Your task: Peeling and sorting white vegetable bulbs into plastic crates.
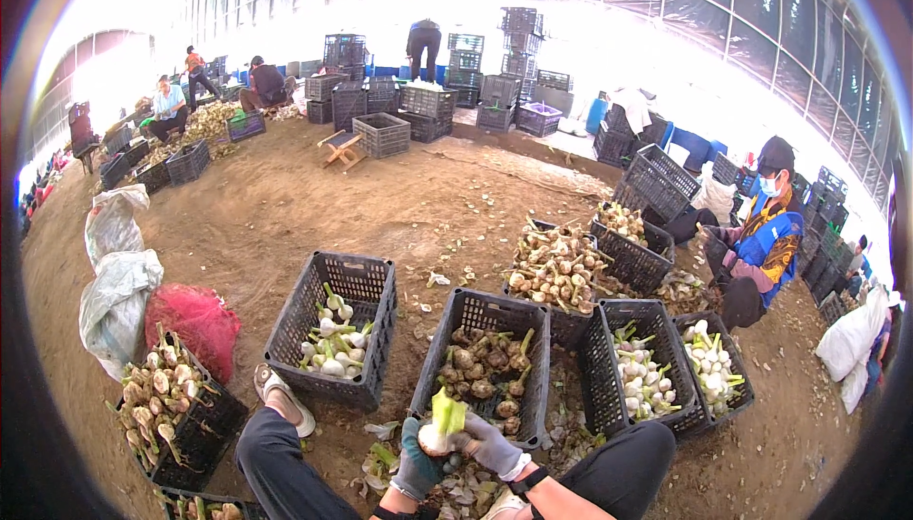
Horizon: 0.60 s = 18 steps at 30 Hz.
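Observation:
In front of me my left hand (417,463), in a teal glove, grips a white garlic bulb (439,431) with a pale yellow-green stalk. My right hand (487,449), in a grey glove, has its fingers closed at the bulb's right side. Just beyond them is a black crate (425,368) with brown, unpeeled bulbs (475,361). A crate (285,334) of white bulbs with green stalks stands to the left. Two more crates (599,377) of white bulbs (647,377) are on the right. Peeled skins (383,453) lie on the ground around my feet.
Crates of untrimmed garlic (166,396) flank me at lower left and beyond at right (556,268). Sacks (121,311) and a red mesh bag (190,325) lie left. A masked co-worker (775,235) sits at right. Other people (169,106), stacked crates (518,44) and a stool (340,147) are farther back.

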{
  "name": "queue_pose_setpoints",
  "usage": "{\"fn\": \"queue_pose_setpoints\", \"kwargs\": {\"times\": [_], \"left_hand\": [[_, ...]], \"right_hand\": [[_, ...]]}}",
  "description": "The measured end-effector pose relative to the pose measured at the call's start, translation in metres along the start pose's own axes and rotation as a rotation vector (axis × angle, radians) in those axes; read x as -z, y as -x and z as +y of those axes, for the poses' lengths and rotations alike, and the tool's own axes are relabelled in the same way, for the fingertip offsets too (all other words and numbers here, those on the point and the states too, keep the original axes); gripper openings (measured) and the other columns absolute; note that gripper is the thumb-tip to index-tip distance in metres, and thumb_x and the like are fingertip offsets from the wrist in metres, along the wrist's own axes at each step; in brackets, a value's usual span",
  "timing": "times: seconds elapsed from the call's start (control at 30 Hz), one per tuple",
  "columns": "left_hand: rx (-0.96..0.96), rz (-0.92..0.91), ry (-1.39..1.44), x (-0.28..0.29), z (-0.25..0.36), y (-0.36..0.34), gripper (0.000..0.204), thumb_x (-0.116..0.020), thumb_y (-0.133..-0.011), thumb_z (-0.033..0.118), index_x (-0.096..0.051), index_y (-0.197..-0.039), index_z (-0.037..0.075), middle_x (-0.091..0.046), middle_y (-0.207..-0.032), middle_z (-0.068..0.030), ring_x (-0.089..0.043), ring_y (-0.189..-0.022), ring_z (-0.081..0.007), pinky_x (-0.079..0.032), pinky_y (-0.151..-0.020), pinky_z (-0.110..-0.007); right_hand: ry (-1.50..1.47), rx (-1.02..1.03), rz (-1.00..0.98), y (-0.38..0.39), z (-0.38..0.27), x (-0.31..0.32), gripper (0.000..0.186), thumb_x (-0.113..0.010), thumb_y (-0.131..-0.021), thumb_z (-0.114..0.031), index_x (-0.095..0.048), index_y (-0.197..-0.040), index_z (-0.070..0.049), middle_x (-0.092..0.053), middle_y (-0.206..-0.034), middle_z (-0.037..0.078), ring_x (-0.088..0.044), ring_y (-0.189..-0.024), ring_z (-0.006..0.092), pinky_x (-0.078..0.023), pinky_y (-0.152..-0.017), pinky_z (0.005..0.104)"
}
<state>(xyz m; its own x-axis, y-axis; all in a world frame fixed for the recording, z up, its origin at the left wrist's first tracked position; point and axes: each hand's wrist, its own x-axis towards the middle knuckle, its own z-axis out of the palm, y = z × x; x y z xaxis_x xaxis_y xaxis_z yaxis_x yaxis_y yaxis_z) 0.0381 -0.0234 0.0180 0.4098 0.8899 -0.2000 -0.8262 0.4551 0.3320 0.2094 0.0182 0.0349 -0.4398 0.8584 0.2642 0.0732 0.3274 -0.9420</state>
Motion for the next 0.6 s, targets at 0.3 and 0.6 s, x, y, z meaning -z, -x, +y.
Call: {"fn": "queue_pose_setpoints", "kwargs": {"times": [0.3,0.6], "left_hand": [[-0.479,0.339,-0.926,0.004,-0.022,-0.006,0.08,-0.085,-0.082,0.022,-0.03,-0.139,0.013,-0.057,-0.101,-0.0045,-0.062,-0.091,-0.0161,-0.056,-0.079,-0.03],[-0.673,0.373,-0.898,-0.021,-0.005,-0.001,0.069,-0.092,-0.071,0.009,-0.047,-0.123,0.006,-0.065,-0.105,-0.0084,-0.066,-0.09,-0.0157,-0.059,-0.078,-0.029]], "right_hand": [[0.689,-0.112,0.289,0.009,-0.01,-0.02,0.011,-0.061,-0.081,-0.003,-0.062,-0.092,-0.001,-0.064,-0.085,0.022,-0.062,-0.083,0.0441,-0.05,-0.07,0.0467],[0.704,0.039,0.346,0.006,-0.022,-0.017,0.019,-0.062,-0.079,-0.003,-0.062,-0.098,-0.003,-0.063,-0.088,0.017,-0.063,-0.085,0.0404,-0.052,-0.07,0.0448]]}}
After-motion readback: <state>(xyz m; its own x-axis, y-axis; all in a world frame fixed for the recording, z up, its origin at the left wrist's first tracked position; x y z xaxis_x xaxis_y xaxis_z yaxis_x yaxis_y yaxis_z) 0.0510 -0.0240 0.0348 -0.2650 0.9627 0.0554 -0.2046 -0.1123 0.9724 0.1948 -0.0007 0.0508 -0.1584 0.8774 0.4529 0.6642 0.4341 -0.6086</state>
